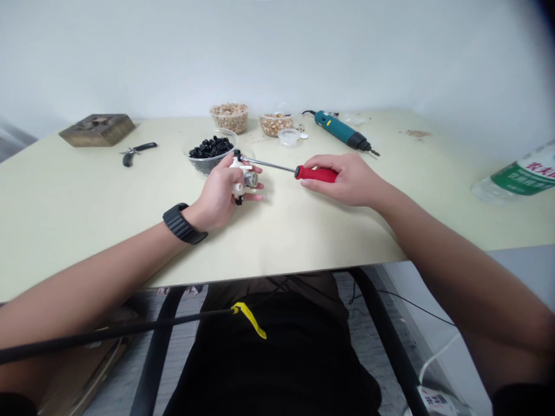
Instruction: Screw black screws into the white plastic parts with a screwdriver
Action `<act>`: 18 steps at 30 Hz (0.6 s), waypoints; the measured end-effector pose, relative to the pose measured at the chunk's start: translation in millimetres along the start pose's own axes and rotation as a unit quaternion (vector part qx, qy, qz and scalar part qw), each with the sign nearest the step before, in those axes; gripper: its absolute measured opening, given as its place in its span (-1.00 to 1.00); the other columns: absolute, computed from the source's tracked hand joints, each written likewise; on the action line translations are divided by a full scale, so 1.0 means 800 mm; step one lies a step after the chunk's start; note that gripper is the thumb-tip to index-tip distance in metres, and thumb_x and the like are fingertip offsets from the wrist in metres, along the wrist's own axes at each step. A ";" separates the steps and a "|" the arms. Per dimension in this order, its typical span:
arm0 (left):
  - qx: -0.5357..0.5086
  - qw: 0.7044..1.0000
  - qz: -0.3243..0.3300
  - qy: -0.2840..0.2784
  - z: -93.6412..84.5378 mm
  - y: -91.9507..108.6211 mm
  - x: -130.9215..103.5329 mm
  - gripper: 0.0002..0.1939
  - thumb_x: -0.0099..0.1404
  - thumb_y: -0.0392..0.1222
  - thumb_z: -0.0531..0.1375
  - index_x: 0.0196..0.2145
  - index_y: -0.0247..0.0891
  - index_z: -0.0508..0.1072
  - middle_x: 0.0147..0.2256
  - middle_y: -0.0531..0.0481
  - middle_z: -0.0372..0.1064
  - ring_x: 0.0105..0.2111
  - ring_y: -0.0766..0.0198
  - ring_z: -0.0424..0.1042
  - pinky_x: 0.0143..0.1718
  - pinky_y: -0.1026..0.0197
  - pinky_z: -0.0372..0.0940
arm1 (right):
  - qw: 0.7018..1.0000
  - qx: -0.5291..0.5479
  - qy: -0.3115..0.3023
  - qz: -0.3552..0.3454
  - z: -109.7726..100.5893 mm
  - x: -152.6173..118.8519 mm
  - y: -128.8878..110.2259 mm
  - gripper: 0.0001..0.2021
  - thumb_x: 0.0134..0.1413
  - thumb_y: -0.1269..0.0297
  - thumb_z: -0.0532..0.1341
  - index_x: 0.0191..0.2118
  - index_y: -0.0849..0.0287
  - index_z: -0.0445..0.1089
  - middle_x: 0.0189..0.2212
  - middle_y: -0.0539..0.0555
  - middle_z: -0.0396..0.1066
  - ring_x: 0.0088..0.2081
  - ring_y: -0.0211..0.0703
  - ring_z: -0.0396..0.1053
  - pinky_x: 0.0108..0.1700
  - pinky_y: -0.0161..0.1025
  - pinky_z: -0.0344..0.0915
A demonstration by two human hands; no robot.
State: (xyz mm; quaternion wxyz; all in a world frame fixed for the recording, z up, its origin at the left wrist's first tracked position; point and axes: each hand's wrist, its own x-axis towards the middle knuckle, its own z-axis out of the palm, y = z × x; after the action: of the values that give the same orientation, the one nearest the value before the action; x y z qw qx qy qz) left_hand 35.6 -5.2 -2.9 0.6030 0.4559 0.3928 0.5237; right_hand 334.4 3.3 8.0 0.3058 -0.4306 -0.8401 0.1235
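My left hand [220,193], with a black watch on its wrist, is closed around a small white plastic part [238,173] that has a grey metal piece and black bits at its top and bottom. In my right hand [353,179] is the red handle of a screwdriver [318,174]. Its metal shaft points left, and the tip meets the white part near the upper black bit. Just behind my left hand stands a clear bowl of black pieces [211,148].
Along the back stand two tubs of light pieces [229,118] [276,124], a small clear cup [288,136] and a teal rotary tool [342,130]. Pliers [137,152] and a dark square block [99,130] lie at the left. A bottle [515,176] is at the right.
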 end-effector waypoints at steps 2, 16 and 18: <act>0.000 1.000 0.001 -0.003 0.000 0.000 0.000 -0.44 -0.03 -0.26 0.32 -0.02 -0.13 0.42 -0.13 -0.03 0.59 -0.26 0.14 0.62 -0.22 0.10 0.62 | 1.000 -0.003 -0.001 -0.002 0.000 0.000 0.001 -0.54 0.38 -0.22 0.45 0.04 0.05 0.81 -0.13 0.16 0.77 -0.21 0.10 0.58 -0.11 -0.01 0.45; 0.058 0.997 0.044 0.017 -0.009 -0.002 0.001 -0.70 0.02 -0.30 0.38 -0.23 -0.18 0.52 -0.16 -0.10 0.58 -0.15 0.11 0.57 -0.15 0.12 0.54 | 0.996 -0.087 0.008 -0.033 -0.006 -0.004 0.006 -0.66 0.38 -0.09 0.45 0.03 0.04 0.74 -0.10 0.19 0.74 -0.13 0.20 0.60 -0.09 0.03 0.39; 0.055 0.998 0.036 0.021 -0.009 -0.002 0.002 -0.69 0.02 -0.30 0.38 -0.23 -0.18 0.52 -0.16 -0.11 0.57 -0.18 0.11 0.56 -0.19 0.12 0.54 | 0.990 -0.131 0.032 -0.029 -0.004 -0.005 0.004 -0.62 0.51 -0.15 0.37 0.09 -0.02 0.77 -0.10 0.19 0.74 -0.10 0.23 0.60 -0.13 0.03 0.34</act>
State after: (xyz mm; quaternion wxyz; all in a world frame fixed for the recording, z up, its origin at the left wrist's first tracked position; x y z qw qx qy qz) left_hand 29.7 -3.0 -6.5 0.5498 0.4908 0.4168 0.5321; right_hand 340.2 1.5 7.1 0.2763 -0.4463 -0.8511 -0.0105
